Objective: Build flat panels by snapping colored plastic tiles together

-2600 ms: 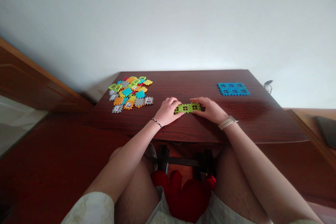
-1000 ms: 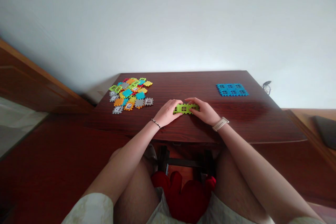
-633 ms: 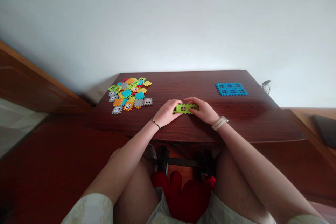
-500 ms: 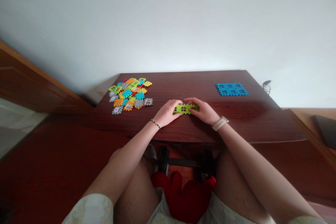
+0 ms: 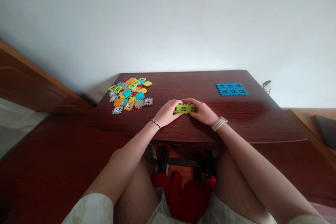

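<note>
The left hand (image 5: 167,113) and right hand (image 5: 202,112) curl half-closed, gripping opposite ends of a lime-green waffle-block strip (image 5: 185,109); forearms angle inward, a beaded bracelet (image 5: 155,123) on the left wrist, a pale watch (image 5: 219,124) on the right; a multicoloured block heap (image 5: 130,94) and a blue block square (image 5: 232,89) lie on the dark wooden desk (image 5: 210,85); a white wall (image 5: 168,24) rises behind.

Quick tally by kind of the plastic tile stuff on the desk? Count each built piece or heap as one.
Green tile strip, between left hand and right hand: 1
Blue tile panel: 1
Loose multicoloured tile heap: 1 (tiles overlap, no single count)
Total: 3
</note>
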